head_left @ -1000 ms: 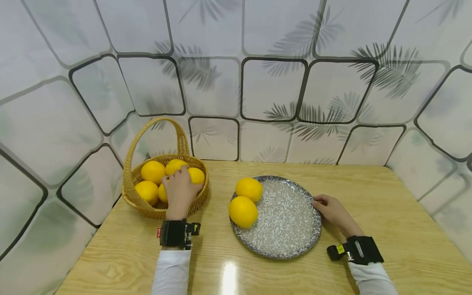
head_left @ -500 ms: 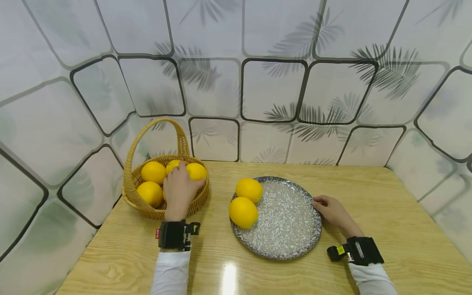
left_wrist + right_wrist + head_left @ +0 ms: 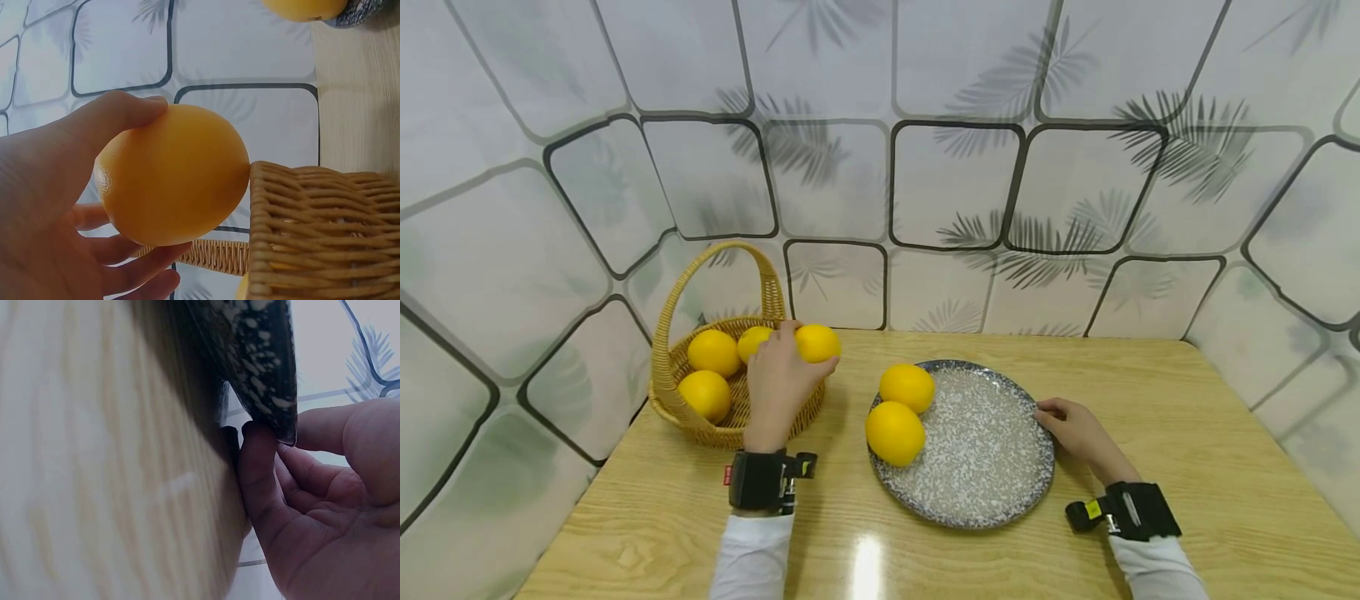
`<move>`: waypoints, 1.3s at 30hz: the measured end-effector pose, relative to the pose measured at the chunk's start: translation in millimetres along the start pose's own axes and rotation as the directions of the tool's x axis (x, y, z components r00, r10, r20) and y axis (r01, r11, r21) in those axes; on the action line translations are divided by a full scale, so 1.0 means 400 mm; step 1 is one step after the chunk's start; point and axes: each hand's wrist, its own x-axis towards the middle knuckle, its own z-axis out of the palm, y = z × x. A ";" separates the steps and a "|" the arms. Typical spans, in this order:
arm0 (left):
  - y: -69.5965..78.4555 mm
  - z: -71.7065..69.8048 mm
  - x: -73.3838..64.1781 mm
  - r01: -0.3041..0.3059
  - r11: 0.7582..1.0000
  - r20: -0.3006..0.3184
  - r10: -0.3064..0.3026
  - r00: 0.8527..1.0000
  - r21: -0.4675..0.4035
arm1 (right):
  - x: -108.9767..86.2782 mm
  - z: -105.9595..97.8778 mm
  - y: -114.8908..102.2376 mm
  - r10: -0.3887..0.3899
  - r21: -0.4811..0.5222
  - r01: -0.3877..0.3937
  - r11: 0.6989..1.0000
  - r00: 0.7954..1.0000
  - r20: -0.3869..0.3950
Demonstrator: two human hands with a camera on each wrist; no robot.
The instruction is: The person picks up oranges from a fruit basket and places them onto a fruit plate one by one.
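Observation:
My left hand (image 3: 778,379) grips a smooth, oval yellow-orange fruit (image 3: 178,178) over the right rim of the wicker basket (image 3: 658,367). The thumb lies along one side of the fruit, with the fingers on the other. Three more such fruits remain visible in the basket, one of them partly hidden behind the hand. A round speckled grey plate (image 3: 985,442) with a dark rim lies to the right, bearing two fruits (image 3: 895,433) on its left side. At the plate's right rim, my right hand (image 3: 1078,429) pinches the edge between thumb and fingers.
The basket's tall arched handle (image 3: 673,292) rises left of and behind the left hand. A pale patterned wall covering (image 3: 955,183) closes off the back and sides of the light wooden table (image 3: 842,542). Bare wood lies between basket and plate.
My left hand has lifted the fruit from inside the basket, up and to the right, over the rim. The right hand and the plate have stayed in place.

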 end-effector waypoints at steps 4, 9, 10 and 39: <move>0.014 0.003 -0.002 -0.009 1.000 0.020 0.009 1.000 -0.027 | 0.001 0.001 0.002 -0.003 -0.002 0.003 1.000 1.000 -0.003; 0.033 0.010 -0.006 -0.039 0.998 0.026 0.041 0.999 -0.055 | 0.005 0.004 0.008 -0.002 -0.002 0.002 1.000 1.000 -0.004; 0.037 0.013 -0.007 -0.046 0.997 0.027 0.047 0.999 -0.055 | 0.005 0.004 0.008 -0.002 -0.002 0.002 1.000 1.000 -0.005; 0.180 0.092 -0.055 -0.273 0.957 0.148 0.286 0.947 -0.101 | 0.006 0.002 0.008 0.014 -0.002 -0.014 1.000 1.000 -0.012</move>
